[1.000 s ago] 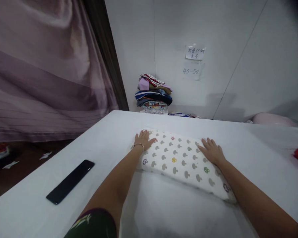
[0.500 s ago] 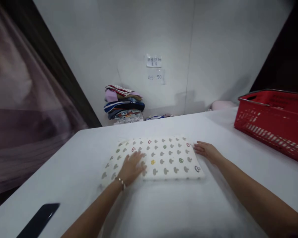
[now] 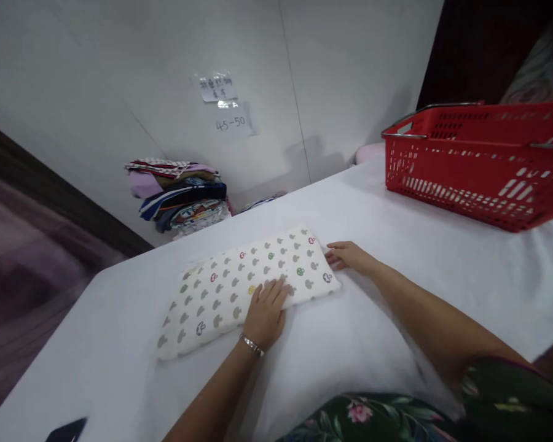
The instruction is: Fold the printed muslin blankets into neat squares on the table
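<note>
A folded white cloth (image 3: 221,294) printed with small mushrooms, mostly grey with a few red, green, yellow and purple ones, lies flat on the white table. My left hand (image 3: 266,313), a bracelet at its wrist, rests on the cloth's near edge, right of its middle. Its fingers are stretched out and it grips nothing. At the cloth's right end is my right hand (image 3: 350,256), open with fingers extended beside the short edge. Whether its fingertips touch the cloth is hard to tell.
A red plastic basket (image 3: 461,166) with metal handles stands at the right. Several folded clothes (image 3: 182,190) are stacked beyond the table's far edge, by the wall. Paper signs (image 3: 230,123) hang on the wall. A dark phone-like object (image 3: 67,431) lies at the near left.
The view has swung right, bringing more of the basket in. My left hand has shifted right along the cloth's near edge. My right hand stays by the right end.
</note>
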{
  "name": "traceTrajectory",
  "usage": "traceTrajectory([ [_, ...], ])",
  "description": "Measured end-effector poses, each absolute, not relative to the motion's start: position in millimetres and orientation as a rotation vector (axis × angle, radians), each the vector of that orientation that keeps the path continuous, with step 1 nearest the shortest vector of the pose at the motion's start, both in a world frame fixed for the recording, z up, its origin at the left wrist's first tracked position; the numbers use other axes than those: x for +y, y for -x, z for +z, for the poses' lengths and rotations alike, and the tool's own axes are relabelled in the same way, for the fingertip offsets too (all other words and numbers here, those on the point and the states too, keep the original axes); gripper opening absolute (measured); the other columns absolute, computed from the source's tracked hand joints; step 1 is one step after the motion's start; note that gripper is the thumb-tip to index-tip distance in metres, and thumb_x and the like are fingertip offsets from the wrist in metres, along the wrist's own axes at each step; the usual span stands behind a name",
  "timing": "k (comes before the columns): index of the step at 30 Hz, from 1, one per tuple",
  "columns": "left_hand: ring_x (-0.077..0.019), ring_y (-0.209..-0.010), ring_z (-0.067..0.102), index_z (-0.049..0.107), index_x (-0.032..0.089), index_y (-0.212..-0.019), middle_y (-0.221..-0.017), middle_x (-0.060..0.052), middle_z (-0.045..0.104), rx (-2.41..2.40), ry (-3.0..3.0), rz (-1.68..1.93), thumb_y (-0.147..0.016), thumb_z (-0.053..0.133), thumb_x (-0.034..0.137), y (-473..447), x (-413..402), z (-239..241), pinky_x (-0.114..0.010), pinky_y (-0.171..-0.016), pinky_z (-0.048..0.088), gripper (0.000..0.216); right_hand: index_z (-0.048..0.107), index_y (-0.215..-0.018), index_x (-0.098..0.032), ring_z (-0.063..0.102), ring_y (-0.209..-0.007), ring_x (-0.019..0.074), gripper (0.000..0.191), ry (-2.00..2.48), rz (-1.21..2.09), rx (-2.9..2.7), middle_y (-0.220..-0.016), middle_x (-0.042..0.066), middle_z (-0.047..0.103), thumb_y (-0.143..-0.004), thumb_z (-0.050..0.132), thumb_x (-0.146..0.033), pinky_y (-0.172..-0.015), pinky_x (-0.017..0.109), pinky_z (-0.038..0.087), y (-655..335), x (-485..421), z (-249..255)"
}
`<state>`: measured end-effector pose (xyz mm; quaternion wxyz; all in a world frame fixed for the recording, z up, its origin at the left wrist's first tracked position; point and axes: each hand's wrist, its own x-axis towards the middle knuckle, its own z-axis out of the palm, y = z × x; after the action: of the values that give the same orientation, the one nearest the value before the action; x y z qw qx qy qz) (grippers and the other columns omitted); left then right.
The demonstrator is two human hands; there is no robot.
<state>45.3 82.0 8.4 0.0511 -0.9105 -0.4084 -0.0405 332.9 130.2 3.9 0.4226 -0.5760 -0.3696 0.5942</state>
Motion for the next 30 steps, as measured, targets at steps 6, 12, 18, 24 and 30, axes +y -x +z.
traceTrajectory([
  [6, -0.0241, -0.127, 0.031, 0.042, 0.020, -0.129, -0.139, -0.005, 0.038, -1.192, 2.832, -0.152, -0.076, 0.044, 0.021, -112, 86, 9, -0.044, -0.108, 0.018, 0.053, 0.057, -0.093, -0.010, 0.059, -0.051, 0.0138, 0.017, 1.531, 1.607, -1.196, -0.065, 0.006, 0.063, -0.079, 0.050, -0.014, -0.048, 0.027, 0.052, -340, 131, 6],
  [12, -0.0239, -0.107, 0.047, 0.051, 0.018, -0.110, -0.113, -0.009, 0.055, -1.250, 2.824, -0.430, -0.075, 0.048, 0.018, -149, 85, 1, -0.038, -0.093, 0.036, 0.036, 0.056, -0.077, -0.012, 0.060, -0.050, 0.0147, 0.009, 1.510, 1.762, -1.458, -0.059, 0.004, 0.062, -0.073, 0.057, -0.020, -0.043, 0.022, 0.049, -349, 130, 5],
  [18, -0.0199, -0.088, 0.051, 0.050, 0.019, -0.091, -0.089, -0.006, 0.056, -1.375, 2.769, -0.854, -0.074, 0.047, 0.013, -148, 88, -5, -0.034, -0.080, 0.042, 0.018, 0.056, -0.075, -0.014, 0.057, -0.047, 0.0107, 0.014, 1.369, 1.841, -1.603, -0.056, 0.000, 0.061, -0.070, 0.061, -0.027, -0.041, 0.018, 0.044, -354, 127, 15],
  [24, -0.0196, -0.085, 0.049, 0.049, 0.019, -0.089, -0.087, -0.004, 0.055, -1.365, 2.766, -0.979, -0.073, 0.050, 0.011, -149, 87, -4, -0.033, -0.077, 0.041, 0.017, 0.058, -0.073, -0.016, 0.056, -0.048, 0.0085, 0.011, 1.290, 1.743, -1.677, -0.058, -0.003, 0.059, -0.066, 0.061, -0.023, -0.039, 0.015, 0.038, -359, 127, 23],
  [30, -0.0194, -0.086, 0.050, 0.049, 0.019, -0.090, -0.088, -0.004, 0.055, -1.399, 2.761, -1.048, -0.073, 0.050, 0.010, -148, 87, -5, -0.033, -0.078, 0.041, 0.020, 0.064, -0.083, -0.016, 0.057, -0.053, 0.0095, 0.024, 1.160, 1.891, -1.809, -0.066, -0.001, 0.062, -0.062, 0.065, -0.027, -0.040, 0.016, 0.035, -365, 124, 28],
])
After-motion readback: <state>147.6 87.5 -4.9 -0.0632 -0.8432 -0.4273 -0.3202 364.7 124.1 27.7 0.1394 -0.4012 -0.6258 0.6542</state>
